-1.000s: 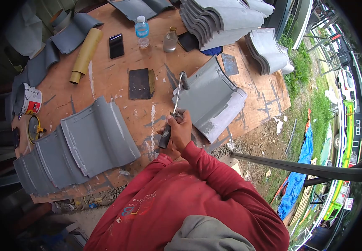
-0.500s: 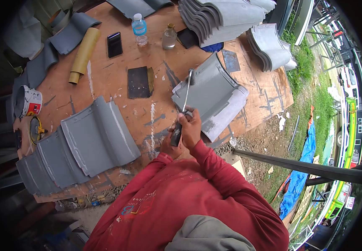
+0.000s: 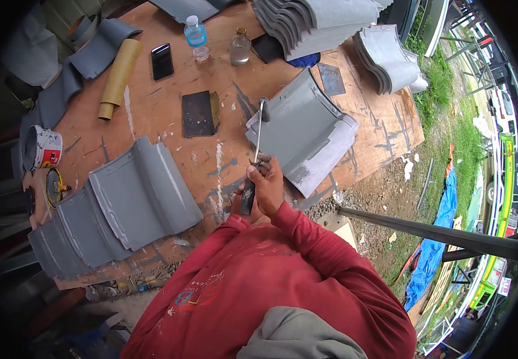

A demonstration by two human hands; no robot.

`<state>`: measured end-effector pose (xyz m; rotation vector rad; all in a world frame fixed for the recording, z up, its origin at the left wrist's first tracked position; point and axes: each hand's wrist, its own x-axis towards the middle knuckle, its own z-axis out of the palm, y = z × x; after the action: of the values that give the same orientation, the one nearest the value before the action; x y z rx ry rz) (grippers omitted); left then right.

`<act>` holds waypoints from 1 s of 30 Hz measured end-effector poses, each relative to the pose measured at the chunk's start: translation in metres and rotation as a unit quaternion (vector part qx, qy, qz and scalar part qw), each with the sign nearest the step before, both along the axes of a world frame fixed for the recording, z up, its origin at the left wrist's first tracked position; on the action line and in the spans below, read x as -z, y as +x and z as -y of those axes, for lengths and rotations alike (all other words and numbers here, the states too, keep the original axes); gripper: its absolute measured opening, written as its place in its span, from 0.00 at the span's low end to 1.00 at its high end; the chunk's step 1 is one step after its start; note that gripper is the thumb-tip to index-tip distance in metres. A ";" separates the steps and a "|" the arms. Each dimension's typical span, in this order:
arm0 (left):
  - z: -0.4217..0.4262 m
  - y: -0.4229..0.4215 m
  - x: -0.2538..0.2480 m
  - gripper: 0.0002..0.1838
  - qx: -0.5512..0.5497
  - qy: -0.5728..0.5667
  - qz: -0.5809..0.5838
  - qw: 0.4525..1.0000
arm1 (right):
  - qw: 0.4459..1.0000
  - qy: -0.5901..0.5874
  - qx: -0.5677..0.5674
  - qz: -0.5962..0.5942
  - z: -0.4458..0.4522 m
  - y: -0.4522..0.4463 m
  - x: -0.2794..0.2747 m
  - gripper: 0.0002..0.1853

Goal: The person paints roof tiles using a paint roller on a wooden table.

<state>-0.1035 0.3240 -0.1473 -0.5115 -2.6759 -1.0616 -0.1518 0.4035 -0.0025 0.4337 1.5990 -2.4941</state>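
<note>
a brown wooden desk (image 3: 157,119), streaked with grey and white paint, fills the middle of the frame. at centre, the right hand (image 3: 268,185) is wrapped around the handle of a paint roller (image 3: 265,112), whose head is at the left edge of a curved tile (image 3: 298,128), mostly grey, right of centre. the left hand (image 3: 238,203) is partly hidden beside it; its grip cannot be told. overlapping grey tiles (image 3: 142,194) lie lower left, a pale tile stack (image 3: 337,33) upper right. grass (image 3: 465,143) and a blue tarp (image 3: 429,257) lie outdoors at right.
</note>
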 end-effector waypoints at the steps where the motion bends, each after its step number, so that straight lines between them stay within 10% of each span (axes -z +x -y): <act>1: 0.000 0.000 0.002 0.19 0.001 -0.001 0.005 1.000 | 1.000 0.009 0.006 0.004 0.001 -0.007 0.002 0.20; 30: 0.009 0.003 0.007 0.17 0.016 0.009 0.050 0.999 | 0.980 0.191 -0.061 -0.014 0.014 0.009 0.010 0.16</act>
<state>-0.1002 0.3149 -0.1542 -0.5119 -2.7502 -1.1496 -0.1427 0.3894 -0.0121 0.3311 2.0555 -2.1118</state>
